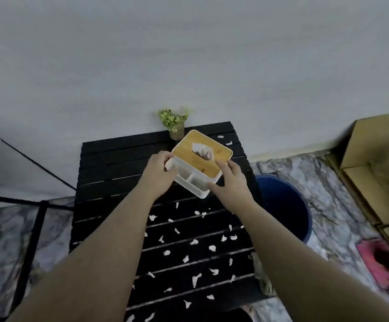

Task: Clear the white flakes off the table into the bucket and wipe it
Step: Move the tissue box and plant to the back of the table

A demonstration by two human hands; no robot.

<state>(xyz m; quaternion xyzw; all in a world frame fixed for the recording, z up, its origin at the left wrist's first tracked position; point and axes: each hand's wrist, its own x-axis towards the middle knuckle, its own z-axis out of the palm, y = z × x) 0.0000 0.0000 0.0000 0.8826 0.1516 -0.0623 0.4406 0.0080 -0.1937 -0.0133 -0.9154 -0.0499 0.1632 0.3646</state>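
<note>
"At the far end of the black slatted table (119, 163), what is each grip doing?"

"The left grip (158, 169) curls round the left corner of a white tissue box (214, 147) with a wooden lid. The right grip (231, 182) clasps its near right corner, thumb against the white wall."

"And the white flakes (193, 241)?"

"Scattered over the near half of the table, with a few more by the far right edge beyond the box."

"The bucket (281, 205)?"

"Dark blue, standing on the floor just beside the table's right side. A small potted plant (176, 126) sits at the far edge, just behind the box."
</note>
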